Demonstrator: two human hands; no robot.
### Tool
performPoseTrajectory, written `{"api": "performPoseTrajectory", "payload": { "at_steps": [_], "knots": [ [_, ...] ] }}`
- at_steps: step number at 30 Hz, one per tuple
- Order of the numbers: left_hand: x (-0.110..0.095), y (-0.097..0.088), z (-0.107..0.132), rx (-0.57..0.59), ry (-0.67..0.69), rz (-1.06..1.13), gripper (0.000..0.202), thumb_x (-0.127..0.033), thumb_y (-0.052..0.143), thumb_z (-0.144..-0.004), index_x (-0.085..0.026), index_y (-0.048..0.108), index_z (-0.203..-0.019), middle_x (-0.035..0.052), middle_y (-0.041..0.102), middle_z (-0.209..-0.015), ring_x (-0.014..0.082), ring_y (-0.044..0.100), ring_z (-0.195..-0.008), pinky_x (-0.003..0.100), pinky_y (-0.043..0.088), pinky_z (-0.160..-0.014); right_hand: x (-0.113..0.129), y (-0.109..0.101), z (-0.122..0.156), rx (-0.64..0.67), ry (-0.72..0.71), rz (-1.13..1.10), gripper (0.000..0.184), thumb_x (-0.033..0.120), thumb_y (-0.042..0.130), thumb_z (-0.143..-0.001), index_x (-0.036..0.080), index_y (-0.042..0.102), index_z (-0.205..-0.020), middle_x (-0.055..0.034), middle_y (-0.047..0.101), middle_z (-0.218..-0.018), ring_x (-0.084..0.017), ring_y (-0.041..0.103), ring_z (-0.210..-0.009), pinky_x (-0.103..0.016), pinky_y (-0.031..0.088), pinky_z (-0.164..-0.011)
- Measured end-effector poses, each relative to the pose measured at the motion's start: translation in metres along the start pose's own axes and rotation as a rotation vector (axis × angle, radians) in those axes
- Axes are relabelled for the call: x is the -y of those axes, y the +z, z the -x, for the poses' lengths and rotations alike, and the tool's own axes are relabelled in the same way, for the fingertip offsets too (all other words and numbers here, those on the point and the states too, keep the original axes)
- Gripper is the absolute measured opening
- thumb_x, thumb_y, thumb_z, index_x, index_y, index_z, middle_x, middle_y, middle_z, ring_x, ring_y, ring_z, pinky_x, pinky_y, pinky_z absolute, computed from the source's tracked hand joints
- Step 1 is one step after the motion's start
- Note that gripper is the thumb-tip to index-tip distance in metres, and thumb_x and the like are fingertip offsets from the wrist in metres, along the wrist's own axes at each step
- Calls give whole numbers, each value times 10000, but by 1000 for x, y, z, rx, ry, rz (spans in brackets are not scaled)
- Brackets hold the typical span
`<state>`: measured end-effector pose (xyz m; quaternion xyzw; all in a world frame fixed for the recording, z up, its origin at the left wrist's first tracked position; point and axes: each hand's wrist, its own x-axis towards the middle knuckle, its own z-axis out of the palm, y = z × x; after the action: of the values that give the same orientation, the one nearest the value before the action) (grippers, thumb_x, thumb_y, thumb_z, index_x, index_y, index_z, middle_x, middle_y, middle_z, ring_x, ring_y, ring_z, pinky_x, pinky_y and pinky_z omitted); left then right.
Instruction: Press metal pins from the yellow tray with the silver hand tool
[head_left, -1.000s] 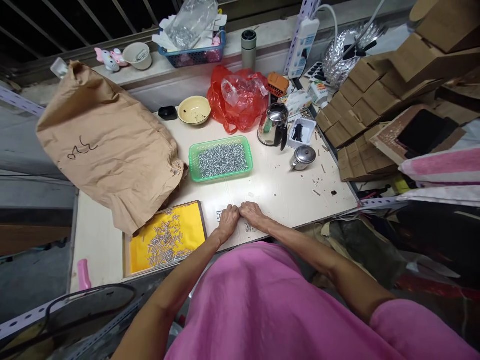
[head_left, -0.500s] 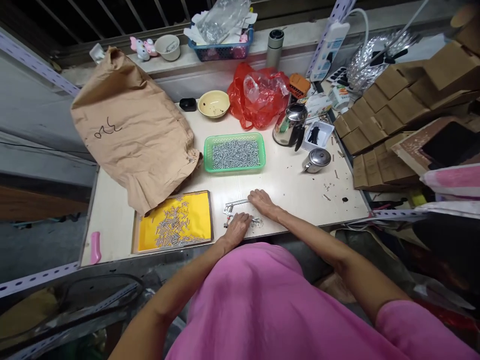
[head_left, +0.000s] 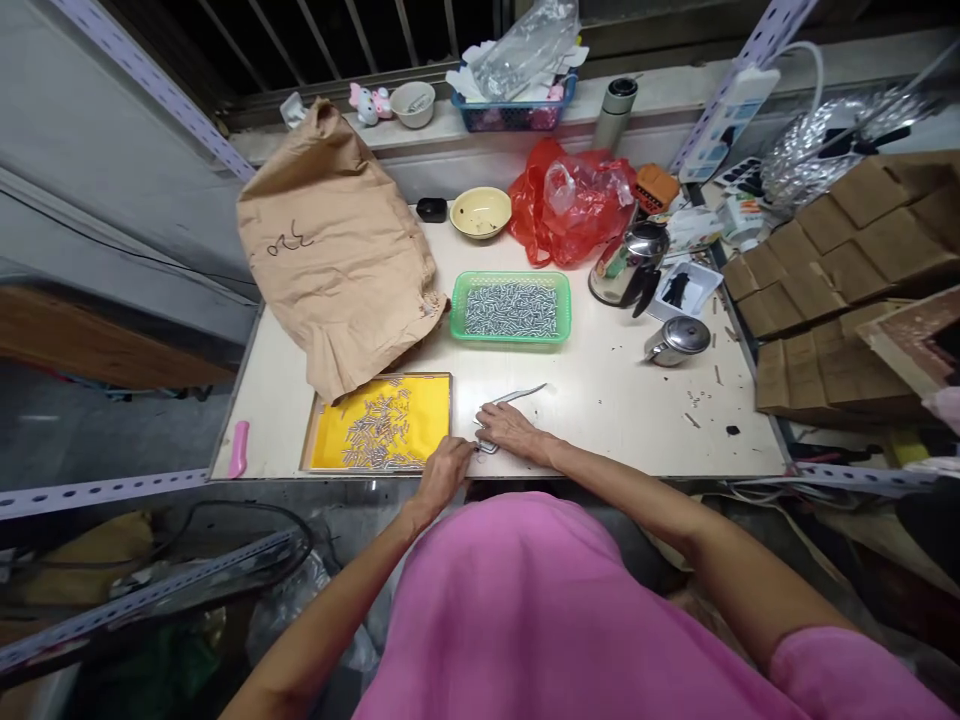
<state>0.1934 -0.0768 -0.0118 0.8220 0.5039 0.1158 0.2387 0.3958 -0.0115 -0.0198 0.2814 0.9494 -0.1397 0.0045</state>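
The right hand [head_left: 510, 430] lies palm down across a metal tool [head_left: 525, 392], fingers bent over it, though how firmly they close cannot be made out; the left hand [head_left: 448, 465] has its fingers drawn together, and whether they pinch anything cannot be told. The tool lies on the pale table [head_left: 615, 425] near its front edge, its long strip pointing to two o'clock. Taking the hands as the centre, a yellow-lined tray [head_left: 427, 400] strewn with metal pins [head_left: 373, 430] sits at nine o'clock, its near corner just beside the left hand. A green basket [head_left: 511, 338] full of small metal pieces [head_left: 510, 308] stands at twelve, with a cream bowl [head_left: 481, 205] farther back. A brown paper sack [head_left: 337, 270] leans at eleven, a red plastic bag [head_left: 536, 215] slumps at one, and a lidded cup [head_left: 679, 341] and stacked cardboard boxes [head_left: 817, 280] are at two. Behind runs a ledge [head_left: 330, 140] below a barred window. The right forearm comes in from four o'clock, the left from between seven and eight, both elbows bent.
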Motion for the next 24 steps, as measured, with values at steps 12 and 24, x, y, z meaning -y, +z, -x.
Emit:
{"api": "performPoseTrajectory", "payload": {
  "at_steps": [12, 24],
  "knots": [
    [90, -60, -2, -173, -649, -283, 316, -218, 426, -904, -128, 710, -1009, 123, 660, -973, 231, 585, -944, 325, 437, -857, 9, -14, -27, -240, 180, -101, 233, 166, 409, -985, 152, 639, -947, -79, 649, -906, -194, 508, -882, -317, 325, -784],
    [106, -77, -68, 68, -534, -309, 328, -111, 399, -890, -185, 657, -1079, 115, 588, -1133, 247, 487, -1083, 309, 402, -793, -19, -90, -17, -410, 775, -116, 362, 235, 516, -945, 171, 520, -1301, -139, 584, -1177, -263, 527, -1047, -371, 385, -847]
  ]
}}
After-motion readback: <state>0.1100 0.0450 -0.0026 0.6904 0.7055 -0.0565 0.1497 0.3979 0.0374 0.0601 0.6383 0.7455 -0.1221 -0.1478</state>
